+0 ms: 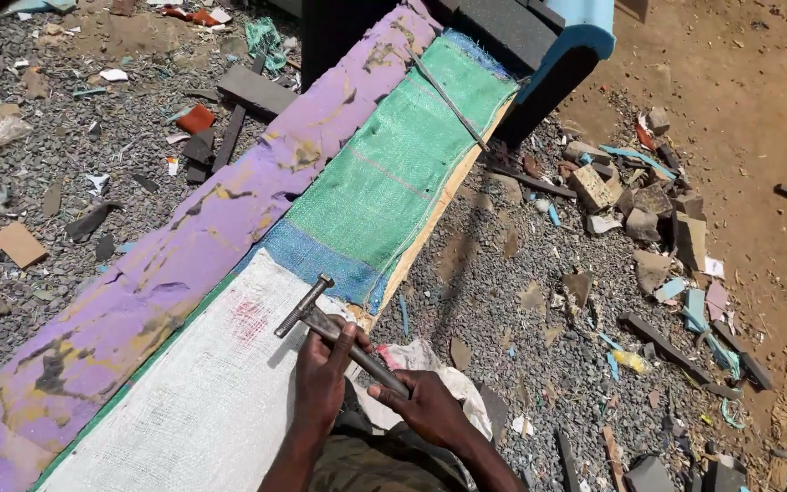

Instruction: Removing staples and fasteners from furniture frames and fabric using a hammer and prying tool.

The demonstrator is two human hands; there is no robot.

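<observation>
Both hands clasp one rusty metal hammer (pixel 339 333), left hand (pixel 325 369) nearer its head, right hand (pixel 425 408) at the handle's end, shaft slanting up-left over white woven sacking (pixel 193 401).

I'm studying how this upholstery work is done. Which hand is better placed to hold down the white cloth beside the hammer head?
Likely the left hand: it sits near the hammer head, over the white cloth. The right hand grips the handle end, off the edge.

A white woven sack (pixel 202 392) with a faint red print (blurred) is stretched flat, adjoining green sacking (pixel 403 164).
</observation>
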